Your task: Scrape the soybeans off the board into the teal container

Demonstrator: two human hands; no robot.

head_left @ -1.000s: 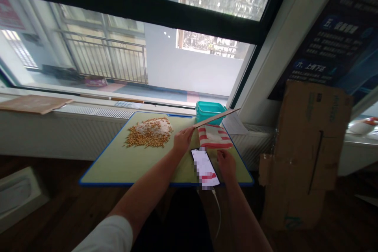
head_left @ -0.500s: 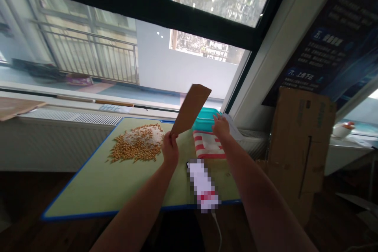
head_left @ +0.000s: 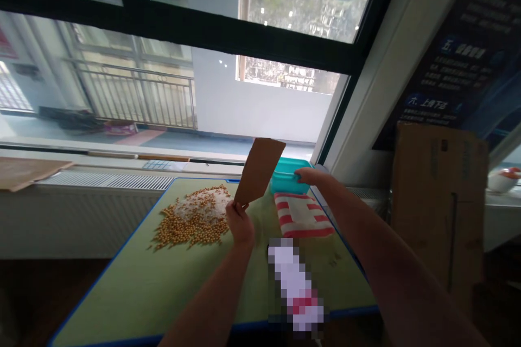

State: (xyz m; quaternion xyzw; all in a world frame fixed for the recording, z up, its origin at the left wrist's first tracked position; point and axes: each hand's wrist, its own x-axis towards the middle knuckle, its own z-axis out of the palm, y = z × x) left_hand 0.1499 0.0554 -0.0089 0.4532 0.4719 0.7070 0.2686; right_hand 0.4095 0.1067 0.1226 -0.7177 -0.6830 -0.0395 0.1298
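Nearest, at 5 o'clock on the green mat: phone, close to the front edge. Just beyond, left hand pinching a cardboard piece upright by its lower corner. At 10 o'clock from there, bean-and-rice pile. At 1 o'clock, striped cloth. Farthest, right hand laid on teal tub rim, grip impossible to tell. Likely risk: a low swing of the card, scattering beans off the mat.

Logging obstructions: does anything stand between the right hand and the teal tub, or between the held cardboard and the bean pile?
Nothing visible. The right hand touches the teal tub at its rim; only bare green mat lies between the left hand with its cardboard piece and the bean pile.
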